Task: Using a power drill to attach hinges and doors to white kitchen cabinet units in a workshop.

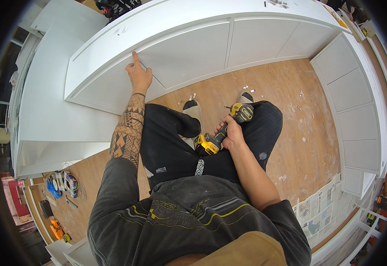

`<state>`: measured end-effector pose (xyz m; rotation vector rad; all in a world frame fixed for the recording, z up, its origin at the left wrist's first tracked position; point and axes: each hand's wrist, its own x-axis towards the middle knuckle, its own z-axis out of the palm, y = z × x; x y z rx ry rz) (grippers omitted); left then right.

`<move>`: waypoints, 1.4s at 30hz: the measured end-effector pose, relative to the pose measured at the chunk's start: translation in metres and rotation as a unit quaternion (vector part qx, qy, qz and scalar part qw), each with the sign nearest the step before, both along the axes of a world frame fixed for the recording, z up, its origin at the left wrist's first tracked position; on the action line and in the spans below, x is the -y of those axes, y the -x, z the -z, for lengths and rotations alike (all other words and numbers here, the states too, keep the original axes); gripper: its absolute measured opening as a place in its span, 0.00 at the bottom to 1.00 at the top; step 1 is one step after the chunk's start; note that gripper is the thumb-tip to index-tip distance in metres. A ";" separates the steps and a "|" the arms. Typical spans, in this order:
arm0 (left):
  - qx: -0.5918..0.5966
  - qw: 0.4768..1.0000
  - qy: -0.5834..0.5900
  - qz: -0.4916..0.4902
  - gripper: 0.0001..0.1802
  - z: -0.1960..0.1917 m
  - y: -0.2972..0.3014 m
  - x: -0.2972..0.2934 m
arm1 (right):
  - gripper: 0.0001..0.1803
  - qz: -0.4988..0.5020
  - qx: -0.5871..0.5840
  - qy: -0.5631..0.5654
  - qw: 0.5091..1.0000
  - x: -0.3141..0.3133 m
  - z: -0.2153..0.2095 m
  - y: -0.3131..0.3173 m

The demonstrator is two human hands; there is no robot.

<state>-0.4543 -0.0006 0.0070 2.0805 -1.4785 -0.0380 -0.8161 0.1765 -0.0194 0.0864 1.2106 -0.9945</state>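
My left hand (139, 79) reaches forward to the long white cabinet (184, 51). Its index finger is stretched out at the upper edge of a panel, close to the gap between two panels; the thumb stands apart and the other fingers are partly curled. Nothing shows in this hand. In my right hand (233, 134) is a yellow and black cordless drill driver (241, 113), gripped by its handle. It lies over my lap, its bit pointing forward and left, its battery near my thighs.
White drawer fronts (352, 113) stand to the right. Newspaper sheets (320, 213) cover floor at the lower right. Small scraps dot the wood floor (297, 133). An orange tool (56, 229) and a bundle of bags and cables (64, 184) lie at the lower left, below a white cabinet (64, 115).
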 end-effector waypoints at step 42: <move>-0.527 0.754 -0.312 0.237 0.20 0.014 0.169 -0.145 | 0.43 -0.424 -0.245 0.233 0.840 0.031 -0.046 -0.034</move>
